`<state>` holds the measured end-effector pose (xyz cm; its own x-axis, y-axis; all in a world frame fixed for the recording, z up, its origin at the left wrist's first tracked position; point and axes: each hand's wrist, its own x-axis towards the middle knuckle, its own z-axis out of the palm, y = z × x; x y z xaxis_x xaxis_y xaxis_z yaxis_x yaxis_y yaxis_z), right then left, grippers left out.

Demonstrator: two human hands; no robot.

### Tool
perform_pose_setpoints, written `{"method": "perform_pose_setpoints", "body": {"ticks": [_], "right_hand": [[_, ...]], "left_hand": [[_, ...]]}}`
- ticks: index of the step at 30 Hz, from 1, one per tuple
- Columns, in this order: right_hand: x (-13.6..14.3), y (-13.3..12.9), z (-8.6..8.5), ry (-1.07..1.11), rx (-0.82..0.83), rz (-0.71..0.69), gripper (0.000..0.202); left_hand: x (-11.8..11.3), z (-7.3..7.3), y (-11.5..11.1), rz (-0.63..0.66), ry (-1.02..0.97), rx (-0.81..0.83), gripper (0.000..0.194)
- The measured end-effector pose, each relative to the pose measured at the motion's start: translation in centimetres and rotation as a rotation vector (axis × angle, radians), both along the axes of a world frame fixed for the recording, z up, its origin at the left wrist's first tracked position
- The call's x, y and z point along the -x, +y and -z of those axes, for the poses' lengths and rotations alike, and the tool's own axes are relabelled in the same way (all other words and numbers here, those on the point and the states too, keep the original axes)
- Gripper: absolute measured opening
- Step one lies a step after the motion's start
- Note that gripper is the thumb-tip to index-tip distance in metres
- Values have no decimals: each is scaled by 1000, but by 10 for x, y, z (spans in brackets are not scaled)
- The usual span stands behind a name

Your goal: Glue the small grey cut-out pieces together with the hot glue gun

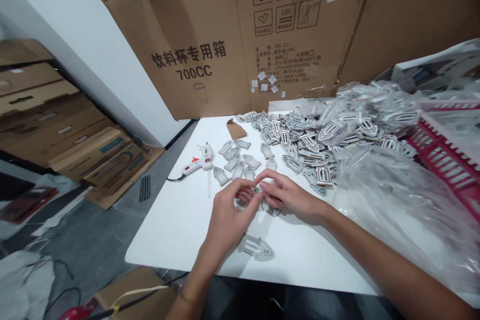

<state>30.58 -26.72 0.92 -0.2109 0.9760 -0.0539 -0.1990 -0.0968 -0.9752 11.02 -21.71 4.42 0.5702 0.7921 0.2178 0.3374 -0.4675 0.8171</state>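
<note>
My left hand (230, 212) and my right hand (290, 195) meet over the middle of the white table (168, 232). Thumbs and fingertips are pinched close together, and the small thing between them is mostly hidden. Flat grey cutouts shaped like arched windows lie partly under both hands. One such arched cutout (257, 247) rests by itself near the front edge, below my left wrist. Several more grey cutouts (232, 162) are spread just beyond my hands. To their left stands a white glue gun (198, 161) with a clear glue stick (209, 182) beside it.
A large pile of arched cutouts (300, 135), some in plastic bags, covers the back right. Clear plastic bags (397, 205) and a pink basket (446, 152) stand at right. A big cardboard box (187, 20) walls off the back. A brown scrap (236, 130) lies before it.
</note>
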Motion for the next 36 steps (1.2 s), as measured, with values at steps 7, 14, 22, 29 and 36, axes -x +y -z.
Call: {"method": "perform_pose_setpoints", "body": {"ticks": [7,14,22,29,36], "right_hand": [[2,-5,-4,9,-3,-102,40],[-2,5,2,-51,-3,181,37],[-4,12,10,-43,3,339,35],[-3,12,13,-65,-8,349,34],[-4,12,12,-77,3,364,34]], "left_hand": [[-11,4,0,20,-139,396,21],[23,-10,-5,-7,-24,382,24],[53,-23,-22,206,228,291,18],[51,-24,-24,260,191,253,25],[44,-30,-20,357,361,191,17]]}}
